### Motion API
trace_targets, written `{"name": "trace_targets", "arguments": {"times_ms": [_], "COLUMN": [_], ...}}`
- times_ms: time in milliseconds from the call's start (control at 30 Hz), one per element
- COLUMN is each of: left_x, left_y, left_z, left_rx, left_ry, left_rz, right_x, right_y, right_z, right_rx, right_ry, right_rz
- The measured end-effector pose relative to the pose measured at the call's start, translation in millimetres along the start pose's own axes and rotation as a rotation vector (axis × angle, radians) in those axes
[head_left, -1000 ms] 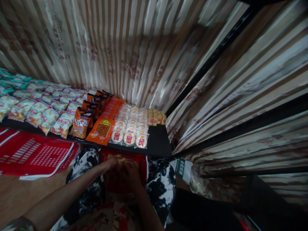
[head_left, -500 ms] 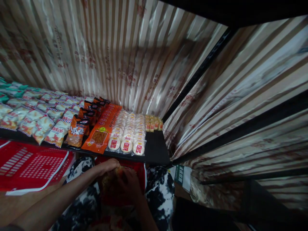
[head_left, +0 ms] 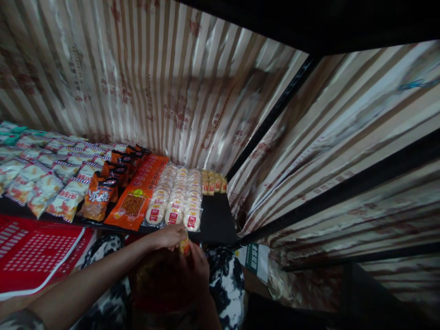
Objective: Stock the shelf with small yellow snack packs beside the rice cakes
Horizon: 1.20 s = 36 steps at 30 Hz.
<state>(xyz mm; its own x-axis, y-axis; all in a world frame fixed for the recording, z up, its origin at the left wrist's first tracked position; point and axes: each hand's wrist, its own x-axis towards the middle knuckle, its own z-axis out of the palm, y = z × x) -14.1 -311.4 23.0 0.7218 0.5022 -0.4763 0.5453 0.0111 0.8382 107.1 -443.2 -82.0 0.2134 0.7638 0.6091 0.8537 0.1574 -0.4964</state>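
My left hand (head_left: pixel 169 236) is closed, its fingertips on a small yellow snack packet (head_left: pixel 185 244) with a red label. From the right, my right hand (head_left: pixel 197 259) closes on the same packet, though shadow hides part of its fingers. Both hands are just in front of the shelf edge, above a dark red basket (head_left: pixel 161 293) between my knees. Just behind them, rows of round white wrapped crackers (head_left: pixel 174 215) stand on the black shelf (head_left: pixel 218 220). Similar small yellow packets (head_left: pixel 213 182) are grouped in the shelf's back right corner.
Left of the crackers lie a flat orange snack bag (head_left: pixel 134 201), orange-and-black bags (head_left: pixel 98 197) and many white snack bags (head_left: pixel 67 197). A red basket (head_left: pixel 37 252) is below at left. A black post (head_left: pixel 268 121) rises at the shelf's corner, before striped sheeting (head_left: pixel 137 82).
Both hands have come up from over the basket toward the shelf edge, and the yellow packet between them now shows clearly. The view has shifted slightly.
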Motion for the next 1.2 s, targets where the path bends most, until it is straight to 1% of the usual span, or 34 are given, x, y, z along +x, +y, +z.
{"name": "trace_targets", "arguments": {"times_ms": [100,233,333,433,600,767,933,1033,1200], "left_x": [5,15,25,37,60,83,111,129,154], "left_y": [16,35,50,64,82,94,98,99,104], "left_z": [2.3,4.7,7.1,10.0,14.0,16.4,16.9,15.6,9.6], "left_rx": [0.111,0.374,0.519,0.584,0.614,0.586,0.569,0.554,0.528], "left_ry": [0.022,0.072,0.085,0.103,0.132,0.195,0.223,0.233,0.248], "left_rz": [0.077,0.18,0.198,0.193,0.2,0.179,0.178,0.164,0.143], "right_x": [9,22,31,40,57,72,87,97,118], "right_y": [9,19,29,37,51,75,98,109,127], "right_z": [-7,-15,-20,-24,-28,-25,-17,-14,-9], "right_rx": [-0.038,-0.076,-0.088,-0.082,-0.097,-0.091,-0.093,-0.091,-0.084], "right_ry": [0.064,0.124,0.166,0.188,0.188,0.173,0.183,0.159,0.12], "right_rz": [-0.008,-0.016,-0.023,0.009,0.12,0.21,0.269,0.306,0.309]}}
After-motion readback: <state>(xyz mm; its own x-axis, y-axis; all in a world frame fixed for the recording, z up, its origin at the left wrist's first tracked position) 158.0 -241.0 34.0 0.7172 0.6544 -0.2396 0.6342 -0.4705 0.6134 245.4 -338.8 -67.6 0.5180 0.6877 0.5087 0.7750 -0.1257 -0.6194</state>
